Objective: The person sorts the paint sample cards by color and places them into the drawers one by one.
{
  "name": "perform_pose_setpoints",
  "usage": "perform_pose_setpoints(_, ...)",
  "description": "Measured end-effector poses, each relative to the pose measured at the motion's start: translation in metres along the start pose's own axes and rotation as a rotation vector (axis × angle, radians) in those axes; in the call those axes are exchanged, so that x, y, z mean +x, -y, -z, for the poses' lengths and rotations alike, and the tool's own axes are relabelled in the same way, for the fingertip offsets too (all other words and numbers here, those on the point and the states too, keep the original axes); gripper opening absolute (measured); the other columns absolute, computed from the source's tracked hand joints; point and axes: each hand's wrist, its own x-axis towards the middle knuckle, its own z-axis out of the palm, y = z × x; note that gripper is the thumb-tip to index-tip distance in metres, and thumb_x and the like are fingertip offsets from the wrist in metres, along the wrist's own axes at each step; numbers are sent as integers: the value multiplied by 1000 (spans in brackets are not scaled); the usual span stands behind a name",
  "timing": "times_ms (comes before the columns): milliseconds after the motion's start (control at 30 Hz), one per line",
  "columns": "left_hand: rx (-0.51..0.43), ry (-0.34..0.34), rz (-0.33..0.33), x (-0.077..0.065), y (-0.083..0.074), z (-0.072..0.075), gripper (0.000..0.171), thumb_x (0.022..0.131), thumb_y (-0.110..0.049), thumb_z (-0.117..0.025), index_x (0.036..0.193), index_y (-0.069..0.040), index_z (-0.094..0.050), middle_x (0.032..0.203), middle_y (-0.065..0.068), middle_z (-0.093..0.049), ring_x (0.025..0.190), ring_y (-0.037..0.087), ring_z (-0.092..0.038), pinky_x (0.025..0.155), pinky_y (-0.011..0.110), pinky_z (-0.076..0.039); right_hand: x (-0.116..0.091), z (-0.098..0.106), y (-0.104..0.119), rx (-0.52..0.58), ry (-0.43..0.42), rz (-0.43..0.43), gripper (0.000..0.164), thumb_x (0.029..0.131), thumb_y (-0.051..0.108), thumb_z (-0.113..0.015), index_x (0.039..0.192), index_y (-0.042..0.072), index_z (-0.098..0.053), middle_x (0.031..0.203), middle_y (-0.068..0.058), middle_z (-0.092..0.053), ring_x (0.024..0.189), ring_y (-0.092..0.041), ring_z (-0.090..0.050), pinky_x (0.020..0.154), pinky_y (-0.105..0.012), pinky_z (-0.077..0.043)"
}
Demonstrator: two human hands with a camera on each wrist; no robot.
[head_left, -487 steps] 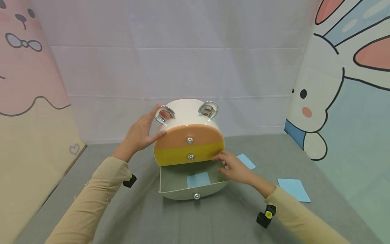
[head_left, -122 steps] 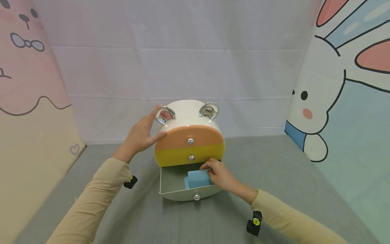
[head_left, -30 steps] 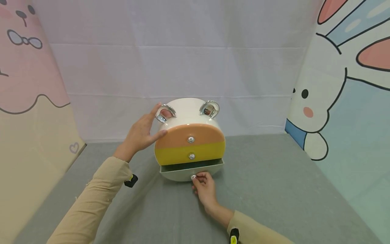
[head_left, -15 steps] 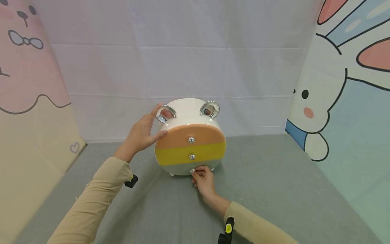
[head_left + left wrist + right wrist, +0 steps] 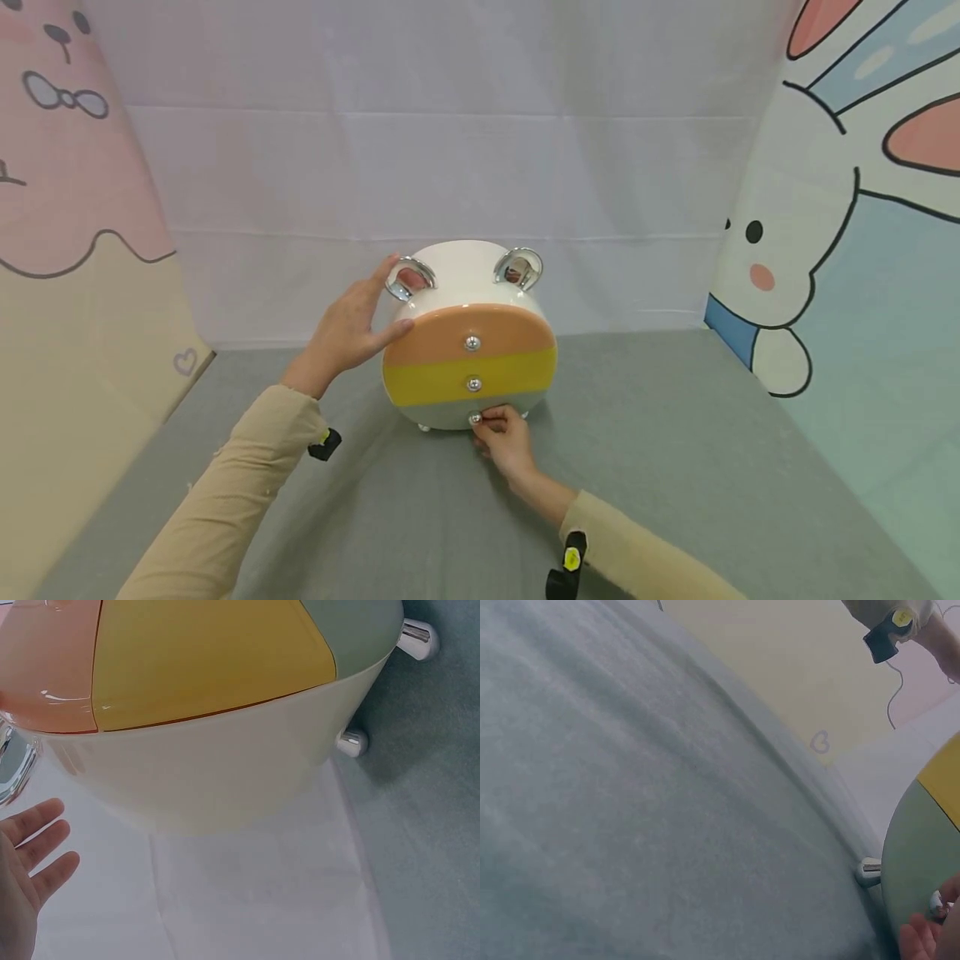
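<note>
A rounded drawer box (image 5: 461, 271) with a white shell and two silver ears stands on the grey cloth. Its front stacks an orange drawer (image 5: 423, 337), a yellow drawer (image 5: 427, 383) and a grey-green drawer (image 5: 435, 414), all flush with the body. My right hand (image 5: 510, 447) pinches the silver knob (image 5: 476, 418) of the bottom drawer between thumb and fingers. Up at the box's left shoulder, my left hand (image 5: 343, 329) rests its thumb by the orange edge, beside the left ear (image 5: 411, 277). The left wrist view shows its fingers (image 5: 49, 838) extended and spread. The drawers' insides are hidden.
Small silver feet (image 5: 352, 742) hold the box off the grey cloth (image 5: 675, 467). A pale sheet (image 5: 450, 167) hangs behind it. Cartoon-printed panels flank the table, with a rabbit (image 5: 780, 242) on the right.
The blue cards left the table and went into the bottom drawer by my right hand. That hand then took the knob and pushed the drawer fully in. My left hand stayed put.
</note>
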Motion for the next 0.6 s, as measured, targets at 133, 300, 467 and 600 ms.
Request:
perform_pose_setpoints(133, 4, -5, -8, 1, 1, -1, 84, 81, -44, -60, 147, -23, -12, 127, 19, -49, 103, 33, -49, 78, 51, -43, -4, 15, 7, -72, 31, 36, 24, 81, 2, -62, 101, -8, -55, 91, -16, -60, 70, -18, -59, 56, -31, -49)
perform_pose_setpoints(300, 12, -4, -15, 1, 3, -1, 83, 82, -44, -59, 147, -23, -12, 128, 19, -49, 105, 33, -48, 78, 51, -43, -7, 45, 22, -139, 28, 52, 26, 82, 5, -63, 103, -6, -56, 94, -15, -59, 75, -19, -57, 62, -34, -49)
perform_pose_setpoints(467, 31, 13, -11, 1, 2, 0, 83, 82, -47, -58, 147, -23, -11, 137, 15, -41, 115, 33, -44, 83, 53, -42, -5, 85, 34, -212, -2, 56, 28, 84, 10, -63, 107, -4, -55, 100, -14, -59, 79, -17, -57, 68, -35, -49)
perform_pose_setpoints(600, 59, 15, -2, 0, 3, 1, 83, 83, -48, -56, 147, -23, -11, 140, 14, -37, 120, 34, -39, 83, 55, -42, 1, 122, 38, -304, -17, 63, 32, 86, 16, -63, 111, -1, -54, 107, -16, -58, 84, -17, -57, 72, -32, -48)
